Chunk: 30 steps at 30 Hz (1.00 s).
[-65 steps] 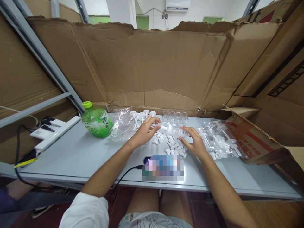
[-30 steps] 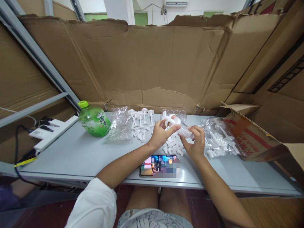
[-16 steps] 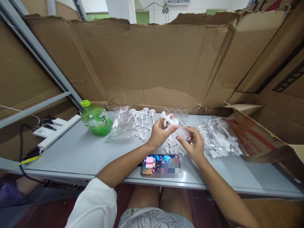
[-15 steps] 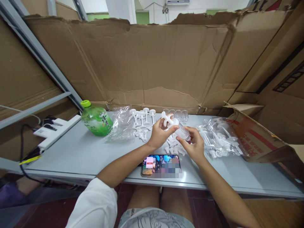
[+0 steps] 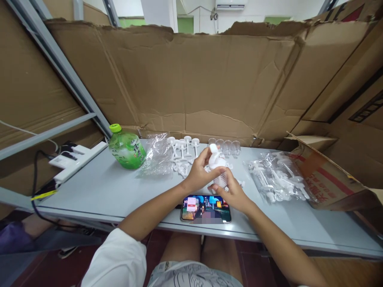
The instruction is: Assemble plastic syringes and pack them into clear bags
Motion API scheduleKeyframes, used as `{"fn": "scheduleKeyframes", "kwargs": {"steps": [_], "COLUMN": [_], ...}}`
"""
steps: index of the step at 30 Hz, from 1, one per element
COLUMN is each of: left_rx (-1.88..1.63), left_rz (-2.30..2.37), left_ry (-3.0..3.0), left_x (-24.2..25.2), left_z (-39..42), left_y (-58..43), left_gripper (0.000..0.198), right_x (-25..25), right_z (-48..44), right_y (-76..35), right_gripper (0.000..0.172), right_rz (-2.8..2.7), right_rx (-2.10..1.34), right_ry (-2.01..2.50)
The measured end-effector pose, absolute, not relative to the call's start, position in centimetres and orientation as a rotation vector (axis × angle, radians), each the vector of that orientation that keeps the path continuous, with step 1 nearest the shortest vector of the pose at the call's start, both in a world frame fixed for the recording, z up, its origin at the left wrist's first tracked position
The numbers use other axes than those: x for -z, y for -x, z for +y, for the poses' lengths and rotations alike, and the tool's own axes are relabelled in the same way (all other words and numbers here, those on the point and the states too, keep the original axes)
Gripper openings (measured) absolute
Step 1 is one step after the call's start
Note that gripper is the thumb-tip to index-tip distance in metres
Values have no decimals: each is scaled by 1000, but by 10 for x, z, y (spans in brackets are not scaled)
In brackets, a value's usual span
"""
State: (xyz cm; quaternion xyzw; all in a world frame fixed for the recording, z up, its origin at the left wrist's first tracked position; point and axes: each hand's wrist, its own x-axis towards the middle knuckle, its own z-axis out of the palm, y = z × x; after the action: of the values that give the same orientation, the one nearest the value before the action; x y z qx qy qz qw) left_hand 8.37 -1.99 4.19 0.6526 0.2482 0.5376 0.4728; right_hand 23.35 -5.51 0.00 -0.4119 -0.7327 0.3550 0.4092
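Note:
Both my hands are round one white plastic piece [image 5: 217,161], which has a knob-like top and a clear ribbed coil below. My left hand [image 5: 199,171] grips its upper part from the left. My right hand [image 5: 231,190] closes on the ribbed lower part. Behind them stand several white spool-like parts [image 5: 182,146] and several clear coils [image 5: 228,147]. Small white pieces [image 5: 181,168] lie beside my left hand, and others are partly hidden behind my hands. A lit phone [image 5: 206,209] lies just in front of my hands.
A green bottle [image 5: 127,149] and crumpled clear plastic bag [image 5: 158,156] stand left. A filled bag [image 5: 278,177] lies right, by an open cardboard box [image 5: 326,179]. A power strip [image 5: 80,163] sits at the left edge. Cardboard [image 5: 194,79] walls the back.
The white piece has turned from slanted to nearly upright. My right hand has moved left and down, closer to my left hand. The view has shifted slightly.

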Motion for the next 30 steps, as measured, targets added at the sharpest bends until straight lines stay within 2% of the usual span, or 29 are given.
{"fn": "scheduleKeyframes", "kwargs": {"steps": [5,13,17,21,23,26,30], "left_rx": [-1238,-1212,-1203,-1204,-1212,-1221,-1241], "left_rz": [681,671,605,552,556,546,487], "left_ry": [-1573,-1472,-1401,-1380,-1345,-1300,-1252], "left_x": [-31,-12,-15,-30,-38,-44,-43], "left_z": [-29,-37,-44,-54,-56,-55,-51], "left_y": [-58,-45,-50,-54,-55,-59,-63], "left_gripper": [64,67,51,52,43,25,25], "right_x": [-1,-1,-9,-12,-11,-12,-15], "right_z": [-64,-63,-62,-65,-67,-71,-74], "right_y": [-227,-227,-225,-219,-216,-212,-209], "right_gripper": [51,40,43,44,46,57,62], "right_rz": [-2133,-2171,-2055,-2010,-2011,-1978,-1871], "right_rx": [-860,-803,-714,-614,-602,-664,-841], "right_ry": [1030,1038,1000,1010,1011,957,882]}}
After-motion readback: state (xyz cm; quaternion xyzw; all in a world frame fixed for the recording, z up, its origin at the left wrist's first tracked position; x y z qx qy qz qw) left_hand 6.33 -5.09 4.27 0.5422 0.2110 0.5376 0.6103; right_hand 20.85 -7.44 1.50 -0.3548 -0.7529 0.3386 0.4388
